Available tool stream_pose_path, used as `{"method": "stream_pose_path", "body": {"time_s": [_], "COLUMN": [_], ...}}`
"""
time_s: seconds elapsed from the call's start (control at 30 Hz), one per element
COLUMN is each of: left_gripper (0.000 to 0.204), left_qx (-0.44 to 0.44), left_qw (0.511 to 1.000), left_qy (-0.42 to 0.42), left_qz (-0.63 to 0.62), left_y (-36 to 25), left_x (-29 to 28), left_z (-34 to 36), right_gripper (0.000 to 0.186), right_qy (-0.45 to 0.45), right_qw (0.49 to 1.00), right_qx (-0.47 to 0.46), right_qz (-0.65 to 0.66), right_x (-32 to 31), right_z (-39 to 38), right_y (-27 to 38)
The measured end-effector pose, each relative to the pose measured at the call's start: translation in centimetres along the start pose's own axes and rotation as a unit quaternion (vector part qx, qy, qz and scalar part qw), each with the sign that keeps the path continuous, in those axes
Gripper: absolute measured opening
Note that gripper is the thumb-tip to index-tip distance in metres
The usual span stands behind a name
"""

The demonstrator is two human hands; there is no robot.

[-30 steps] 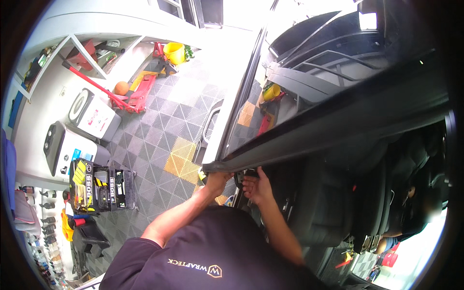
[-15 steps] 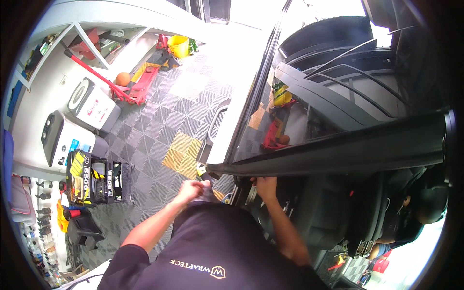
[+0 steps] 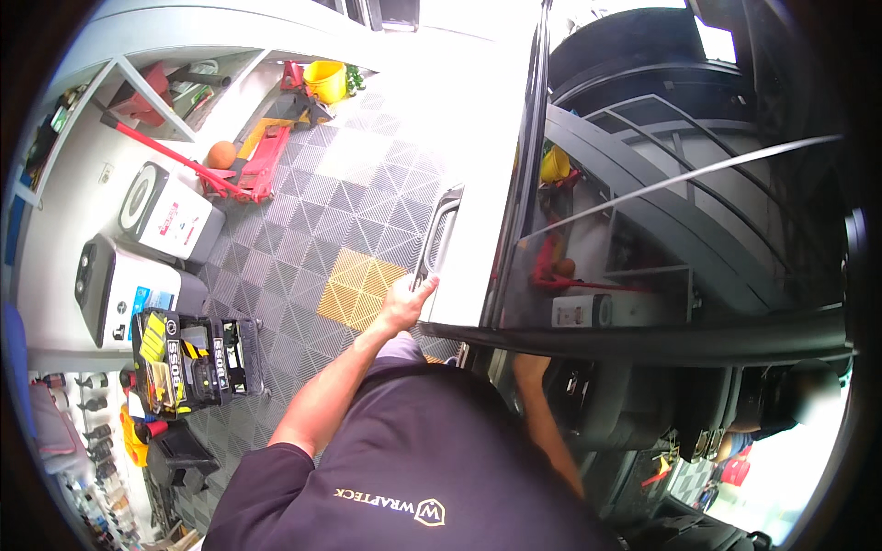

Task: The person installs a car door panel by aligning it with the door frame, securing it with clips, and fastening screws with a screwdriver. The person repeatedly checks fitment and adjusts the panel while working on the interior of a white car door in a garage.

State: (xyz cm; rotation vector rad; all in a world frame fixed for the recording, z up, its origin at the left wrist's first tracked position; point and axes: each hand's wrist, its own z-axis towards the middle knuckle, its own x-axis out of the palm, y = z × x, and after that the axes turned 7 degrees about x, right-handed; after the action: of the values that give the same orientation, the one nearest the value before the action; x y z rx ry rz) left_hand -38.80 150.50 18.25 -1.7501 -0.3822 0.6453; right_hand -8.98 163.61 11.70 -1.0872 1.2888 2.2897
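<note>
An open car door (image 3: 469, 275), white outside with a dark, reflective window (image 3: 634, 220), stands before me. My left hand (image 3: 407, 303) is closed at the near end of the grey and black door handle (image 3: 439, 234), its thumb against the white panel. On the inner side of the door is my right hand (image 3: 531, 369), close under the dark lower window edge. Its fingers are blurred and partly hidden, so whether they grip anything does not show.
Dark car seats (image 3: 611, 399) lie to the right, with another person (image 3: 781, 404) beyond them. At left stand an open tool box (image 3: 188, 363), two white-fronted machines (image 3: 165, 216) and a red floor jack (image 3: 262, 165). A yellow bucket (image 3: 325, 83) is farther back on the tiled floor (image 3: 303, 248).
My left hand has moved up and forward from near my waist to the door handle. The door and its window have shifted in view, showing more glass. My right hand has moved slightly right and down.
</note>
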Motion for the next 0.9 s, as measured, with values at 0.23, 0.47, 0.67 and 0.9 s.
{"method": "stream_pose_path", "body": {"time_s": [0.23,0.47,0.67,0.9], "left_gripper": [0.054,0.048,0.048,0.051], "left_qx": [0.013,-0.053,-0.096,-0.125], "left_qw": [0.996,0.968,0.948,0.946], "left_qy": [0.048,0.160,0.178,0.139], "left_qz": [0.077,-0.187,-0.248,-0.265], "left_y": [1.6,3.1,2.8,1.8], "left_x": [-2.0,-2.5,-3.2,-1.7], "left_z": [1.1,3.4,5.5,10.8], "right_gripper": [0.028,0.029,0.029,0.029], "right_qy": [0.219,0.160,0.102,0.068], "right_qw": [0.946,0.955,0.962,0.958], "right_qx": [0.154,0.197,0.211,0.235], "right_qz": [-0.185,-0.153,-0.143,-0.153], "right_x": [0.9,2.5,5.0,4.8], "right_z": [-3.8,-4.1,-2.0,-2.5], "right_y": [-3.4,-1.3,0.5,2.2]}}
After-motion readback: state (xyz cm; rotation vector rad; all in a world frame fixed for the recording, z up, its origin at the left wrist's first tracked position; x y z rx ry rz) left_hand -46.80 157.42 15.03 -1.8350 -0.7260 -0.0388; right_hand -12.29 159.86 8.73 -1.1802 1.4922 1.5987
